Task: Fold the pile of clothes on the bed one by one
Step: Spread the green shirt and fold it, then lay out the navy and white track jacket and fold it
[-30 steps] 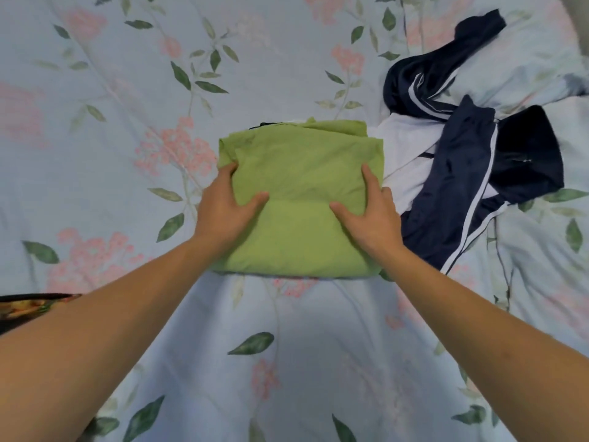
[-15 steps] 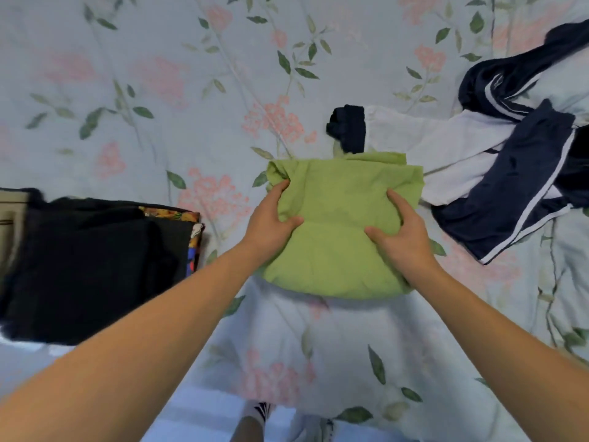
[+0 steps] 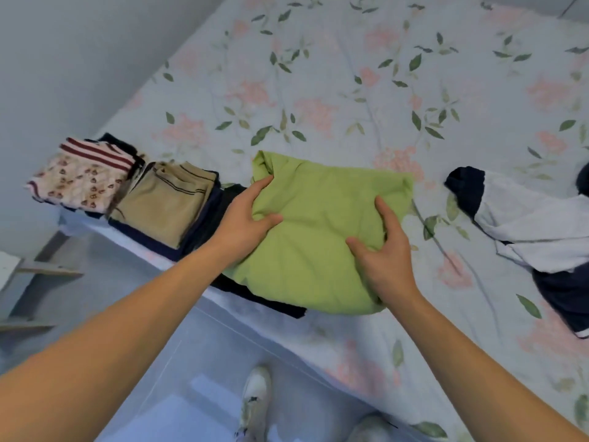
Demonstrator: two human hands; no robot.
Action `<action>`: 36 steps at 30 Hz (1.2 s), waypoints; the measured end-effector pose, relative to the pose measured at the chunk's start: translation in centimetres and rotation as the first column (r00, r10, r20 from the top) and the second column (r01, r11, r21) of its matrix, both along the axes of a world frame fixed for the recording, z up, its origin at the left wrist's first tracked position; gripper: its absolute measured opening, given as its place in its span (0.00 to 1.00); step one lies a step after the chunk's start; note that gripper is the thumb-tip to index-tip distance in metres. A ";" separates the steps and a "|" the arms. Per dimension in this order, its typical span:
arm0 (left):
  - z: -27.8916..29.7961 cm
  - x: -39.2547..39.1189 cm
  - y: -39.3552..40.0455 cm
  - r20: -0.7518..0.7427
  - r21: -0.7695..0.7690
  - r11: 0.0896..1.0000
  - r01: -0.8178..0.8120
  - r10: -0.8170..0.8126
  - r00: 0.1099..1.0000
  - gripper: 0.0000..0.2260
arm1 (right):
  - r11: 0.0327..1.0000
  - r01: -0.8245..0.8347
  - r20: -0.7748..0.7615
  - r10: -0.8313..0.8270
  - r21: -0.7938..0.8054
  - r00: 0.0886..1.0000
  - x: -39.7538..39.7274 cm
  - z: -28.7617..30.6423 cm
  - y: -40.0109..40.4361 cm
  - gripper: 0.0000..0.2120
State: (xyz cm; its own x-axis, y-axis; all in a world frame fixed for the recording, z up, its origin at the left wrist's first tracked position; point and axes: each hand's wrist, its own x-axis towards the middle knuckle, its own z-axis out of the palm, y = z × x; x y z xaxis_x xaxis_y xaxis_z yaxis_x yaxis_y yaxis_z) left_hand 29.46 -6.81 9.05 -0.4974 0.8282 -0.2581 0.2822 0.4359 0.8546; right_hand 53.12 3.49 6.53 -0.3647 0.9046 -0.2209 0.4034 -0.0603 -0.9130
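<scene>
I have the folded green garment (image 3: 322, 237) gripped from both sides: my left hand (image 3: 245, 223) pinches its left edge, thumb on top and fingers tucked under the fold, and my right hand (image 3: 384, 253) clamps the right half the same way, thumb pressed into the top layer. The bundle sits partly over a dark folded garment (image 3: 255, 291) at the near edge of the bed (image 3: 318, 90), just right of the tan folded trousers (image 3: 169, 202) and the patterned folded top (image 3: 79, 180). To set it down well, I judge both hands should keep level so the layers do not slide open, then release together once it lies square on the stack. Its long axis runs from near-left to far-right, the bunched corner pointing away from me. The unfolded navy-and-white jacket (image 3: 526, 224) lies well apart on my right.
</scene>
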 end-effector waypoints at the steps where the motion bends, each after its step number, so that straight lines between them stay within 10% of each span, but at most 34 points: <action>1: 0.1 -1.8 -0.8 -0.013 -0.001 1.000 -0.008 0.008 1.000 0.33 | 1.000 -0.010 -0.009 0.010 0.011 1.000 -2.0 0.0 -0.8 0.41; 9: -9.0 -10.2 -5.1 -0.279 -0.376 0.926 0.041 -0.155 0.948 0.35 | 0.963 -0.207 0.288 0.250 -0.170 0.925 -9.0 -8.3 -5.0 0.42; 15: -10.0 -8.7 -5.4 -0.701 -0.319 0.940 0.121 -0.321 0.637 0.35 | 0.873 -0.329 0.611 0.046 0.360 0.790 -9.9 -8.5 -7.4 0.35; 18: -12.0 -7.3 -4.5 -0.636 -0.333 0.851 0.406 -0.521 0.569 0.30 | 0.811 -0.468 0.611 0.179 0.353 0.771 -11.8 -9.7 -8.1 0.30; 22: -15.3 -6.4 -4.9 -0.612 -0.425 0.817 0.390 -0.577 0.541 0.30 | 0.802 -0.546 0.652 0.281 0.243 0.704 -12.6 -12.6 -8.2 0.30; 36: -10.3 11.7 13.5 -0.633 -0.262 0.798 0.542 -0.566 0.528 0.29 | 0.925 -0.215 0.573 -0.003 0.313 0.820 7.9 -7.9 6.3 0.33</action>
State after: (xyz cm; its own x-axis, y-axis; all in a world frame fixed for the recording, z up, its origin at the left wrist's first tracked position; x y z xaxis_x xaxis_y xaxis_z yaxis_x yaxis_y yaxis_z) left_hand 41.17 6.66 -1.29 0.0174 0.9957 -0.0906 0.9440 0.0136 0.3297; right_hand 61.06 9.83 -1.39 -0.3765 0.9217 -0.0928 0.8283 0.2901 -0.4794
